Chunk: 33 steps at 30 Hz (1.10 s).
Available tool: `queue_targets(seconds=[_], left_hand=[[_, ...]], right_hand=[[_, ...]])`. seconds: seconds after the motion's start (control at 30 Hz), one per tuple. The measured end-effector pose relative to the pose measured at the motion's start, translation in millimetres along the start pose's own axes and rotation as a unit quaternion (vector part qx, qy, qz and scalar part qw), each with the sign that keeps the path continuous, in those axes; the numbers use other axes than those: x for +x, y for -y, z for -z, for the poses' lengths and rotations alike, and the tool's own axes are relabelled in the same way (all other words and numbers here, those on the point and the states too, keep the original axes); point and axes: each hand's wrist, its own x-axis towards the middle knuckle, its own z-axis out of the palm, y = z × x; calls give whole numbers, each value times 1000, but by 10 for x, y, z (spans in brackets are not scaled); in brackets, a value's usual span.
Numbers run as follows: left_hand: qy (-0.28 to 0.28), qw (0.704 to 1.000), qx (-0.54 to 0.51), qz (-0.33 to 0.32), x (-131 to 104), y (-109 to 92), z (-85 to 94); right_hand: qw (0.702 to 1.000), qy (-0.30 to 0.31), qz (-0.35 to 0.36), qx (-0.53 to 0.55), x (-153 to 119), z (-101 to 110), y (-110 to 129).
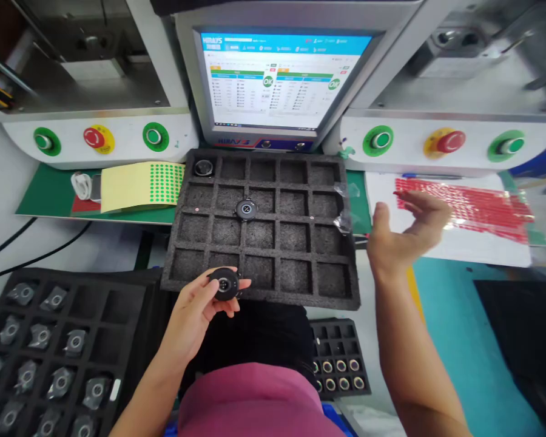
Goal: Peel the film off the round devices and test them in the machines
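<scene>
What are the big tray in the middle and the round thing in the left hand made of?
The tray looks like dark grey foam: matte, speckled, with thick, soft-looking walls around its pockets. The round thing in the left hand seems to be black plastic or coated metal, smooth and slightly shiny; the picture can't settle which.
</scene>
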Motion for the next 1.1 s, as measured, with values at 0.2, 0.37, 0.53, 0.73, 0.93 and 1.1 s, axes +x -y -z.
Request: queue_targets(seconds=[0.2,0.37,0.53,0.73,0.93,1.1], left_hand=[[-8,989,119,-83,-18,35,4],[-14,982,126,-137,-120,-10,-62],[-14,987,46,-152,-196,-33,-103],[13,983,62,-175,-274,-23,-109],[81,955,87,-270,-376,-5,-104],[104,928,160,-318,-401,1,-119]], right_hand=[[957,280,26,71,-26,-466,558],[928,349,-6,131,-134,-623,1053],[893,342,-88,280,-435,-234,1488],[792,366,-244,422,-811,-52,1568],[762,364,-310,436,-893,1,1610],[808,315,-269,420,-902,-5,1651]])
